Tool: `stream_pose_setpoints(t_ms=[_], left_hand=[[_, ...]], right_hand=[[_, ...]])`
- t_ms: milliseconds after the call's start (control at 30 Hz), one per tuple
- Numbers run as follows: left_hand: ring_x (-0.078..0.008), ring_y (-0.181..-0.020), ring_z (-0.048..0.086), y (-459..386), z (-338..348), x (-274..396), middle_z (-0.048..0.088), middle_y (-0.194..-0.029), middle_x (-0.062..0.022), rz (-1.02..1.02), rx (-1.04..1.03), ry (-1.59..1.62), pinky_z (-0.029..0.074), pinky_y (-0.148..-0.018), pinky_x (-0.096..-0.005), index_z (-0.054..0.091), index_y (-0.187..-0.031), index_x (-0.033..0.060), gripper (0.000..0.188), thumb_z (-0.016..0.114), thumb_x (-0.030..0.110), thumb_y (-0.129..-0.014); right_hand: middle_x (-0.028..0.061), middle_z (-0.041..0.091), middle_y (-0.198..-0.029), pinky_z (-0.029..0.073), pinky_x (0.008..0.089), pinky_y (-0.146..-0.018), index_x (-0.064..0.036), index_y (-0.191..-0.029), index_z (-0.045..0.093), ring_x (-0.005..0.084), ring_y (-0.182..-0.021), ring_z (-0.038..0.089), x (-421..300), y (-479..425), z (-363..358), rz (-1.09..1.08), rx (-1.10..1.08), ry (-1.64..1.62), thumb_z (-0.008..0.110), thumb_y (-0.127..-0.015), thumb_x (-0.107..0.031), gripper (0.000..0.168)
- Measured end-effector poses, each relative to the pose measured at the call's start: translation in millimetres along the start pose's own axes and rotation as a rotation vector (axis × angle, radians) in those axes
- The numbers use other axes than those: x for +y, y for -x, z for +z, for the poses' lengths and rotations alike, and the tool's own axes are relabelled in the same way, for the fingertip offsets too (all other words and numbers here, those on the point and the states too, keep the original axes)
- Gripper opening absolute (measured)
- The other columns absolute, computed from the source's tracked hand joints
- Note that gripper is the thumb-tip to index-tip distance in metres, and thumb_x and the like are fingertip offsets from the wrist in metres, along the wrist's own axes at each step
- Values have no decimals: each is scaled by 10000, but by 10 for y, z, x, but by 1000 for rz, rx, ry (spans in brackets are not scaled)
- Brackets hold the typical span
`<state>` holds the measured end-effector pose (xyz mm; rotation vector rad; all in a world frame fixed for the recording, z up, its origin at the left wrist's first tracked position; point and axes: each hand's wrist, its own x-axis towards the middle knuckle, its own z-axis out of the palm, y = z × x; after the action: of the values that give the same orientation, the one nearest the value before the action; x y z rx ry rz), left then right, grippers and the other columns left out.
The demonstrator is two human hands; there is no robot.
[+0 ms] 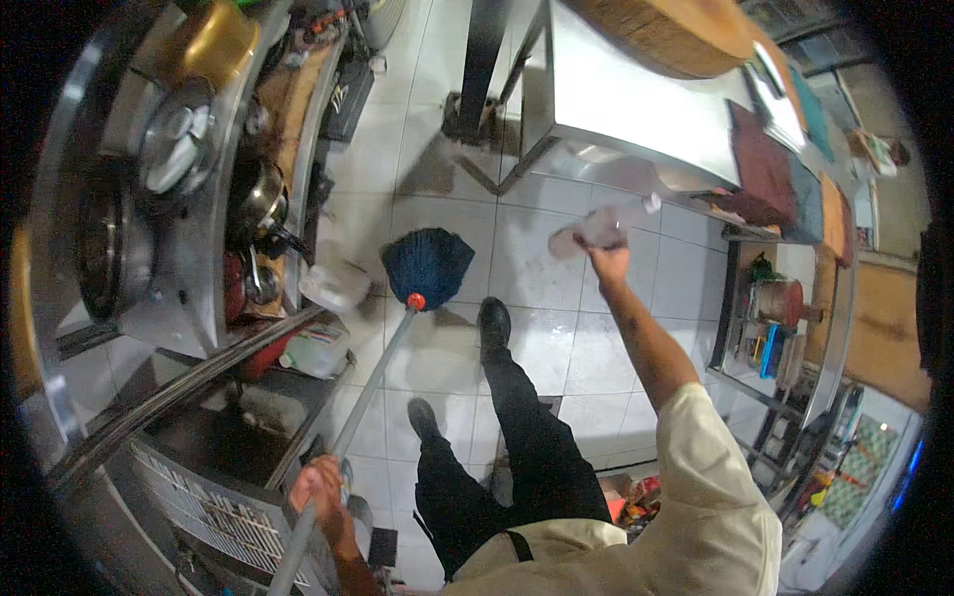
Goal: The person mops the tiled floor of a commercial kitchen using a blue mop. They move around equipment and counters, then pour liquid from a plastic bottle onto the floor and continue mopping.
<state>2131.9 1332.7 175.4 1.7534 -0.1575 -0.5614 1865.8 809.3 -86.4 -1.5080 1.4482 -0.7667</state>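
Note:
My left hand is closed around the grey pole of a mop. The mop's dark blue strand head rests on the tiled floor, joined to the pole by a red collar. Out to the right, my right hand grips a translucent plastic bottle with a white cap, held tilted above the floor. The bottle and that hand are blurred, and its contents cannot be made out.
A steel table with a round wooden block stands ahead to the right. Left are steel shelves with a cooking pot, a white plastic container and a plastic jug. Shelving lines the right side.

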Motion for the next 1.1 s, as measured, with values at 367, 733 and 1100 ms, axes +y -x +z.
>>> stream_pose_setpoints(t_ms=[367, 733, 1100], left_hand=[[-252, -948, 639, 107, 465, 226, 666, -1049, -158, -242, 234, -91, 529, -850, -376, 614, -1009, -8, 268, 596, 259, -996], [-171, -646, 418, -34, 888, 282, 411, -680, -43, -134, 283, 32, 357, -683, -340, 409, -767, 89, 348, 505, 278, -1043], [-118, -596, 386, -397, 1179, 526, 392, -606, 4, -29, 97, 2, 316, -545, -314, 400, -645, 91, 456, 576, 288, -1017]], right_hand=[[124, 613, -1281, 492, 388, -979, 4, -1335, 505, 301, -1129, 619, 615, -2067, 1180, -163, -110, 676, 832, -797, -296, 698], [143, 642, -1120, 523, 367, -834, -9, -1266, 520, 260, -964, 653, 706, -2146, 1163, -83, -254, 601, 741, -856, -221, 512], [162, 671, -960, 554, 346, -690, -23, -1198, 536, 220, -800, 687, 923, -764, -65, 660, -386, -440, 650, -914, -146, 329]])
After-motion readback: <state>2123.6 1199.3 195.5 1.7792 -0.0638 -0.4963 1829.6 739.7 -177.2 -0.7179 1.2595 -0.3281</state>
